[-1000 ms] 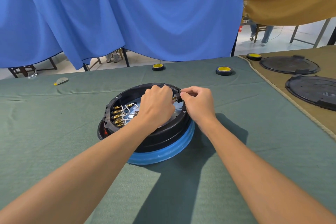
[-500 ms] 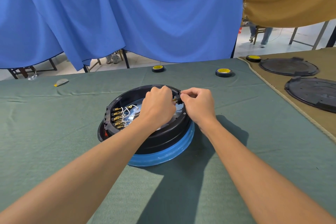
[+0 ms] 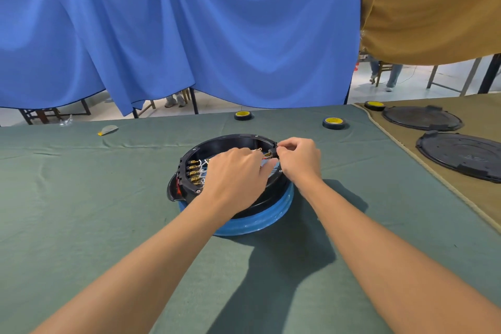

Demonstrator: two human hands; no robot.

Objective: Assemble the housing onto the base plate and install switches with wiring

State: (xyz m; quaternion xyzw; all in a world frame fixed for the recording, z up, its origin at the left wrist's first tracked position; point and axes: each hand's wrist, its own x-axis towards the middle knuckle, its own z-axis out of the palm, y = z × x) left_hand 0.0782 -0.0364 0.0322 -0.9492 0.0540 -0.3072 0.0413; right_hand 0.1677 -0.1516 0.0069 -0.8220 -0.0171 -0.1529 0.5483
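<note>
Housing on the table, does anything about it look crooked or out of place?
Yes: the black housing sits off-centre on the blue ring, overhanging its left side, with blue showing only front and right.

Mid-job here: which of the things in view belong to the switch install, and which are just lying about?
In the job: black housing, blue base under it, switch pinched by the right hand, fitted switches, white wires, left hand inside the housing.
Lying about: three tape rolls, two black plates on the tan cloth, small scrap on the far left.
</note>
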